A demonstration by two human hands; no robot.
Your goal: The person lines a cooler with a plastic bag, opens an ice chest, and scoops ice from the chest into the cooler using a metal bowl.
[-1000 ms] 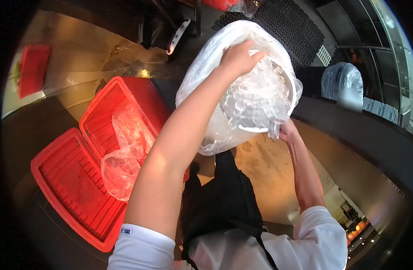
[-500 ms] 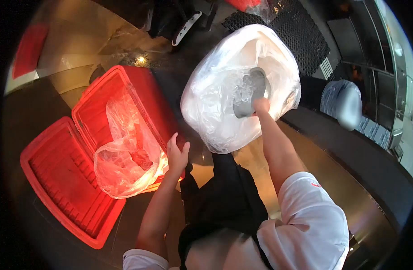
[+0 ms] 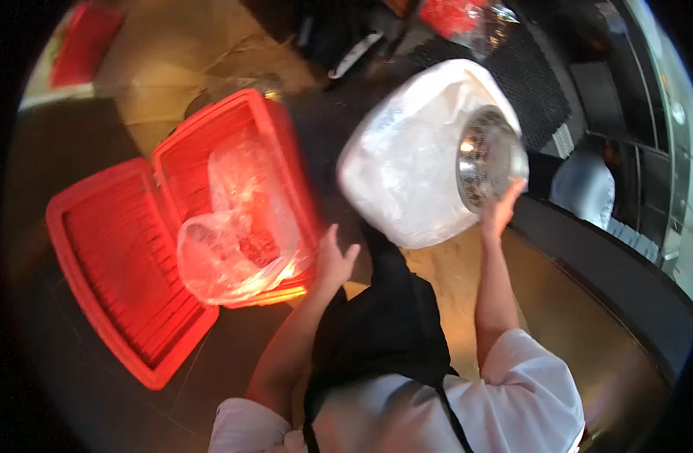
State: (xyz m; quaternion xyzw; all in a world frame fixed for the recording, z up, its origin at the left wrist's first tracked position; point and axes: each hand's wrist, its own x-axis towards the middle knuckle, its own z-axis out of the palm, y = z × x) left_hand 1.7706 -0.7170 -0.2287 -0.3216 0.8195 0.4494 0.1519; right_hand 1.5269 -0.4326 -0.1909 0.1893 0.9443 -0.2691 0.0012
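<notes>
A round, perforated metal colander (image 3: 488, 155) is in my right hand (image 3: 503, 208), whose fingers grip its near right rim. It is tilted inside the mouth of a white container lined with a clear plastic bag (image 3: 407, 162); motion blur hides what it contains. My left hand (image 3: 337, 260) is empty, with the thumb and fingers apart, beside the near right edge of a red bin (image 3: 290, 166). Crumpled clear plastic (image 3: 237, 226) lines that bin, and something reddish shows through it.
The red bin's ridged lid (image 3: 131, 272) hangs open to the left. Another person's dark shoe with a pale sole (image 3: 354, 54) is at the top. Black perforated matting (image 3: 539, 83) lies beyond the white container. A plastic-covered object (image 3: 584, 189) stands at right.
The colander has moved rightward within the white container and turned, so its perforated metal side shows. Ice was visible against it earlier. The whole view has shifted; my left hand remains open.
</notes>
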